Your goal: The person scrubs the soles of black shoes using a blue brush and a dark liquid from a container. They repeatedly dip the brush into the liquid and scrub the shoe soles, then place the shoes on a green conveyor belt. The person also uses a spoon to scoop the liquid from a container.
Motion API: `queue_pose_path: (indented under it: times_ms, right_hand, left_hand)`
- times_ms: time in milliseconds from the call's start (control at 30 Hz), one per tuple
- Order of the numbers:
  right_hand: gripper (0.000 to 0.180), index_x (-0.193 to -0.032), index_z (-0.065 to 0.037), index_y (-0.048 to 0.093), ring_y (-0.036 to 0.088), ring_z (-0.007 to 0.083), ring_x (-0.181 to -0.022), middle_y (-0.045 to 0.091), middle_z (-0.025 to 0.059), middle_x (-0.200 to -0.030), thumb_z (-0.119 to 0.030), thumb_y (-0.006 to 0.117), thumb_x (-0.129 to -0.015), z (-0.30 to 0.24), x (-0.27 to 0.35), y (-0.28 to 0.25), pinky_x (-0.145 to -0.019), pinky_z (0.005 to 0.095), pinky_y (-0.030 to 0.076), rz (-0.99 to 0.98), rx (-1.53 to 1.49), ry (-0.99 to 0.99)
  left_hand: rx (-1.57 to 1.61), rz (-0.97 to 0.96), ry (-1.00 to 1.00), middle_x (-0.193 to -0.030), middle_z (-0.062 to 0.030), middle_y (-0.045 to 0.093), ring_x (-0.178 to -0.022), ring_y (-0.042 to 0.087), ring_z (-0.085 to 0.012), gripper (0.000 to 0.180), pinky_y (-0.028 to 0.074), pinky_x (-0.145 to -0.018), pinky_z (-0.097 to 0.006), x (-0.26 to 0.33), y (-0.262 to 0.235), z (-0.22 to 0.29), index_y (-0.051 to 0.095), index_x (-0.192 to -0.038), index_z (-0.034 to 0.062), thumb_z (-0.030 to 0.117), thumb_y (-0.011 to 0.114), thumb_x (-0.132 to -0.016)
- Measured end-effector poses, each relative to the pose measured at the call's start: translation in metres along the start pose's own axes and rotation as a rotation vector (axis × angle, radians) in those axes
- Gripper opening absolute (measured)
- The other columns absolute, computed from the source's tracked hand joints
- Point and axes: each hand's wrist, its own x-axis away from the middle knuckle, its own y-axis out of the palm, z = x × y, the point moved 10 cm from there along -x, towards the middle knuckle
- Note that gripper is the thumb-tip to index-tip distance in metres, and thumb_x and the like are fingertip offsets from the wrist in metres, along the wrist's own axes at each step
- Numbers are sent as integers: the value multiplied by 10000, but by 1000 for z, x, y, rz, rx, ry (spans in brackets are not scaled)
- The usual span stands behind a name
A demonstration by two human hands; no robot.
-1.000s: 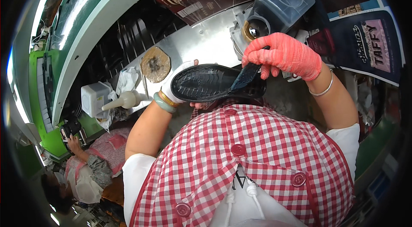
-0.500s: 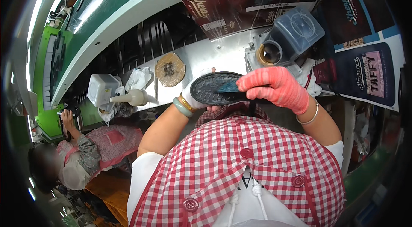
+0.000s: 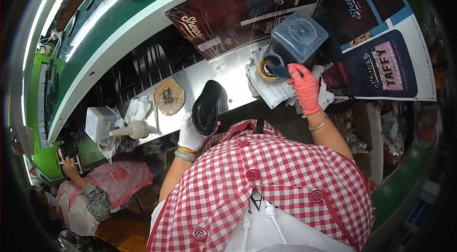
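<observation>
In a white glove, my left hand (image 3: 188,134) grips a black shoe sole (image 3: 208,108), held tilted with its long side pointing away from me. My right hand (image 3: 304,90), in a coral knit glove, pinches a dark blue brush (image 3: 281,71). The brush's far end reaches into the mouth of a small round cup (image 3: 261,72) with a tan inner rim. Whatever the cup holds is hard to make out. Beneath it lies a stack of pale flat sheets (image 3: 277,96).
Behind the cup sits a clear bluish plastic box (image 3: 300,35). A round tan disc (image 3: 169,97), a squeeze bottle (image 3: 135,129) and a whitish container (image 3: 100,123) line the metal ledge (image 3: 233,83) leftward. Printed boards (image 3: 228,19) stand behind. Another person (image 3: 102,190) works at far left.
My right hand has carried the brush off the sole and right to the cup. My left hand has turned the sole more upright and lowered it leftward. The view has shifted.
</observation>
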Motion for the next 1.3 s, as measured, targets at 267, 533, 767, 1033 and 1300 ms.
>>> queue_pose_path:
  times_ms: [267, 533, 767, 1033, 1300]
  right_hand:
    - [268, -1004, -52, 671, 557, 66, -610, 623, -2, -803, -272, 653, -853, 39, -17, 12, -490, 209, 389, -6, 49, -32]
    - [321, -1111, -15, 579, 616, 124, -703, 623, 56, -903, -165, 651, -837, 49, -8, 14, -553, 215, 473, -64, -7, 108]
    - [391, -1193, 3, 509, 615, 152, -877, 591, 104, -1092, -134, 637, -849, 64, 1, -2, -601, 235, 516, -66, -156, 81]
    - [257, -1113, -17, 553, 631, 135, -751, 608, 59, -930, -155, 586, -898, 76, -6, -4, -520, 215, 503, 45, -164, 56]
    - [256, -1079, -20, 592, 585, 91, -713, 600, 23, -828, -200, 593, -897, 57, 3, 11, -526, 215, 467, 39, -59, -25]
  left_hand:
    - [-18, -95, 61, -1160, -185, 553, -1007, 579, -389, 576, 507, -826, -471, 5, 27, 3, 457, -1266, 57, 484, 444, -881]
    - [-11, -264, 355, -1235, -166, 522, -1077, 560, -315, 563, 452, -940, -505, 59, 93, 68, 411, -1315, 46, 382, 529, -879]
    - [-8, -325, 665, -1065, -182, 602, -883, 624, -338, 661, 540, -744, -440, 105, 144, 258, 453, -1259, 22, 563, 402, -881]
    - [-40, -191, 315, -1170, -199, 549, -1031, 570, -367, 558, 451, -884, -485, -31, 107, 173, 473, -1191, 60, 537, 406, -910]
    - [-45, 57, -287, -1213, -168, 516, -1070, 539, -301, 379, 473, -871, -403, -51, -14, -83, 404, -1263, 34, 267, 377, -965]
